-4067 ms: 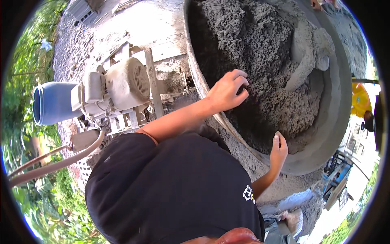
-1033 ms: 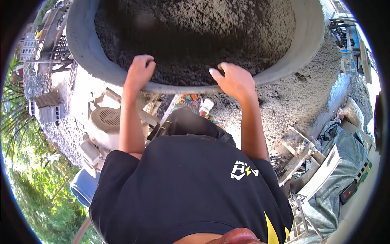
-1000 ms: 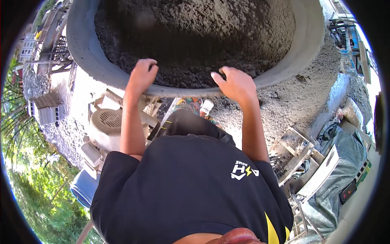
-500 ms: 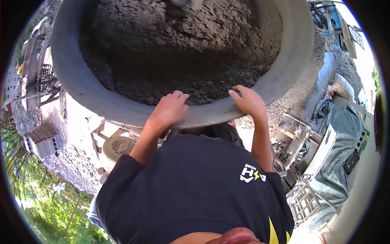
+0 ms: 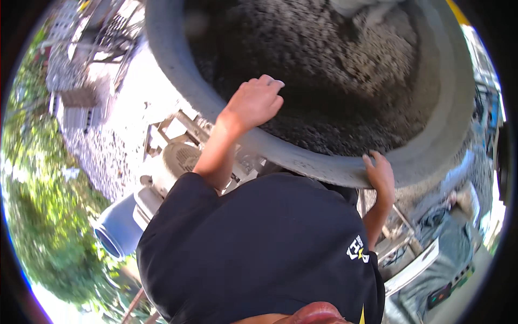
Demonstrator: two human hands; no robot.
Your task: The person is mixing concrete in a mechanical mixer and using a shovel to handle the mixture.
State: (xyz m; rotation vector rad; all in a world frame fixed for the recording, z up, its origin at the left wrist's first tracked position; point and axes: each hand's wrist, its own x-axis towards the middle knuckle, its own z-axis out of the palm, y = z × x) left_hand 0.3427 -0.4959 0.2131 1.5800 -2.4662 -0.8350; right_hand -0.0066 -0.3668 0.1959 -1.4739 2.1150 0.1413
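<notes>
A large round grey drum (image 5: 318, 163), like that of a concrete mixer, stands against my front, its mouth facing up toward me. Dark, lumpy wet concrete (image 5: 345, 116) lies inside, with a paler heap at the far right. My left hand (image 5: 253, 103) hovers over the near left part of the mouth, fingers loosely bent and thumb apart, holding nothing. Hooked over the near rim, my right hand (image 5: 381, 175) grips it with the fingertips on the inner side. Something pale grey (image 5: 372, 8) shows inside the drum at the top; its kind I cannot make out.
A round vented cover (image 5: 181, 159) and frame parts sit below the drum on the left, by a blue barrel (image 5: 118, 227). Gravelly ground (image 5: 89, 162) and green plants (image 5: 48, 232) lie farther left. At the right are a grey-green tarp (image 5: 431, 259) and boards (image 5: 413, 267).
The view has swung, so the drum appears farther right. My left hand has lifted from the near rim and reached over the mouth. My right hand stays at the rim.
</notes>
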